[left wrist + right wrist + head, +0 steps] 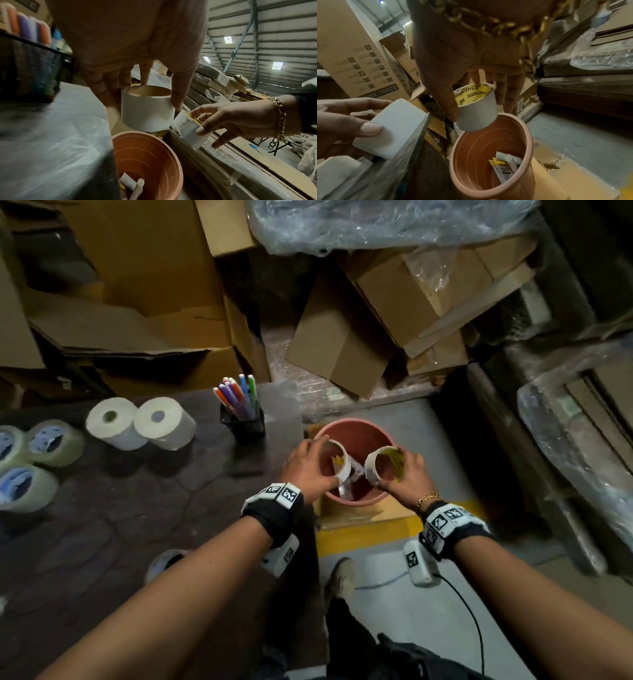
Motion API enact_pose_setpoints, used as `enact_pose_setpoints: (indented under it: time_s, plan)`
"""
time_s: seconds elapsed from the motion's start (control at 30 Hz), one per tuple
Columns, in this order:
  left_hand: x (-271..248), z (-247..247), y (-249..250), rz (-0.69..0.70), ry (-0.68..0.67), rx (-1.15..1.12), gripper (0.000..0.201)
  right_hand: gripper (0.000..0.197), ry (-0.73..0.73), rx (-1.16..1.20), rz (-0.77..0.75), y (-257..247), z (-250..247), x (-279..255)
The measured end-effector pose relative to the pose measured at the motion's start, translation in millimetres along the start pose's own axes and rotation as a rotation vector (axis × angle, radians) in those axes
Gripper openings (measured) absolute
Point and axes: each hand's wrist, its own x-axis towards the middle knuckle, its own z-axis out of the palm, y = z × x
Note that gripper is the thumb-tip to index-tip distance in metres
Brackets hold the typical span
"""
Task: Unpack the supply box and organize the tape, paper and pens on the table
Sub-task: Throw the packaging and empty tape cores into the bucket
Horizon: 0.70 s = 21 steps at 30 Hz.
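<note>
Both forearms reach forward from the bottom of the head view, wrists level, each wearing a black band with a marker block. Just ahead of them the left hand (308,465) grips a white tape roll (337,462), thumb on one side of the outer wall and fingers on the other, while the right hand (406,477) pinches a second tape roll with a yellow printed core (382,465), thumb across the wall and fingers behind it. The two hands sit near each other but apart, both rolls raised above the mouth of a pink bucket (356,501) that stands on the floor beside the surface (120,525).

Down in the bucket a few rolled white items and a yellow-labelled piece (503,166) remain, so the unpacking looks not quite finished.

On the surface much is already sorted: another tape roll lies half hidden by the left forearm, three clear tape rolls (30,460) cluster at the left edge, two paper rolls (138,422) stand side by side behind them, and coloured pens (238,397) stand upright in a black mesh holder (243,424). Judging by this, the two held rolls belong with the tape group at the left.
</note>
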Motion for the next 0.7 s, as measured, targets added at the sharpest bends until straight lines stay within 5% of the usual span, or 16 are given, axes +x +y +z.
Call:
enact_pose_setpoints:
  time_s: [0.4, 0.7]
  plan:
    - [90, 60, 17, -0.133, -0.143, 0.166, 0.109, 0.109, -0.268, -0.19, -0.005, 22, 23, 112]
    - [76, 56, 0, -0.121, -0.041, 0.086, 0.076, 0.086, -0.26, -0.142, 0.069, 41, 15, 108]
